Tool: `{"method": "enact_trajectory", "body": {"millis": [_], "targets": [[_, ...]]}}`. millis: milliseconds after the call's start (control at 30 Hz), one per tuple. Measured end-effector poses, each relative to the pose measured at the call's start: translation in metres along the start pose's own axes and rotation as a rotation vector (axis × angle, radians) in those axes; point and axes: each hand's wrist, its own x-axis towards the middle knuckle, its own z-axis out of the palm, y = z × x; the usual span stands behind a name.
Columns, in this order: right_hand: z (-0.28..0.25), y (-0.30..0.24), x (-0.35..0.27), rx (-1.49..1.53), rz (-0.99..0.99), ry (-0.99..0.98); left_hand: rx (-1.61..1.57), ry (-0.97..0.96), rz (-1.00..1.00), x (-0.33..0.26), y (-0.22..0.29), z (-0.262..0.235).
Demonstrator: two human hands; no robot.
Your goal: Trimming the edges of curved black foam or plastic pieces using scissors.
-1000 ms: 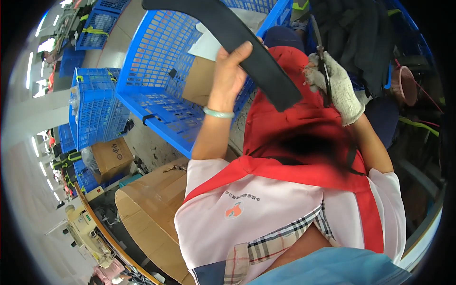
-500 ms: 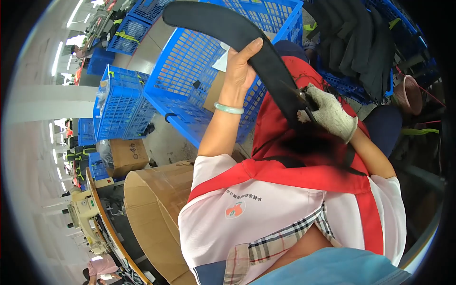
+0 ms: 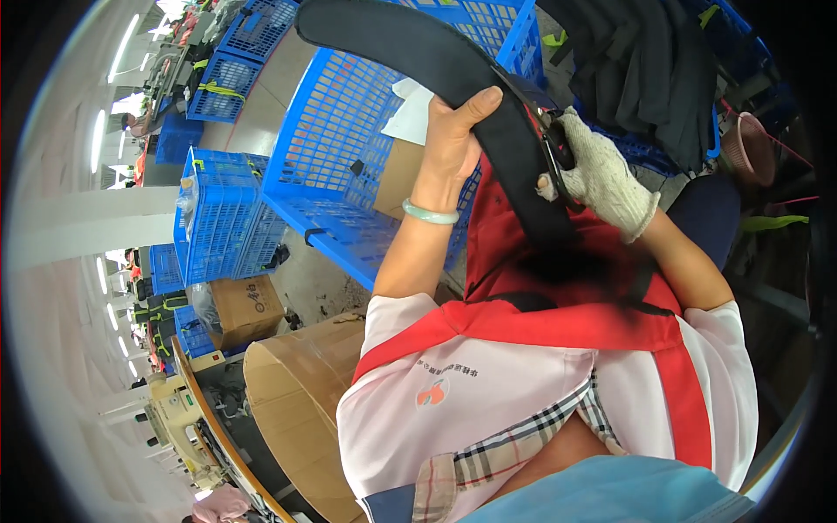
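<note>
A long, curved black padded belt (image 3: 410, 65) slants across in front of me, its lower end over my red apron (image 3: 497, 253). My left hand (image 3: 458, 126) is closed round its middle, thumb on top, with a pale green bangle on the wrist. On my right hand (image 3: 602, 179) is a whitish knitted glove with bare fingertips. Its fingers are wrapped round dark metal scissors (image 3: 551, 152), whose blades lie along the belt's right edge. A dark blur hides part of the belt's lower end.
Beyond the belt stands a large blue plastic crate (image 3: 301, 148) with cardboard and white paper inside. Many black strips (image 3: 636, 70) are heaped at the upper right, near a pink basket (image 3: 748, 148). To the left are stacked blue crates (image 3: 222, 218), a cardboard box (image 3: 288, 410) and a sewing machine (image 3: 179, 410).
My right hand has moved up along the belt's edge with the scissors, which now show more of their blades. My left hand has shifted slightly right and down, still gripping the belt.
</note>
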Motion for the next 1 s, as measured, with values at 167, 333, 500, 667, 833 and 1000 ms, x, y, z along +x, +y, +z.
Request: {"method": "enact_trajectory", "body": {"millis": [167,333,500,667,833,1000], "targets": [[0.001,0.016,0.014,0.142,0.095,-0.059,-0.003,-0.002,-0.04,0.013,-0.007,0.003],[-0.001,0.03,0.022,0.236,0.24,-0.128,0.033,0.014,-0.069,0.025,-0.015,-0.001],[0.014,0.053,0.018,0.864,0.271,-0.012,0.143,0.021,-0.09,0.043,-0.012,0.011],[-0.016,0.081,0.024,1.892,0.401,-0.173,0.641,-0.172,-0.319,0.054,0.023,0.009],[-0.042,0.085,0.016,0.952,0.301,0.245,1.146,-0.629,-0.734,0.008,-0.015,-0.002],[-0.037,0.102,0.004,0.962,0.402,0.189,1.15,-0.614,-0.735,-0.008,-0.034,-0.015]]}}
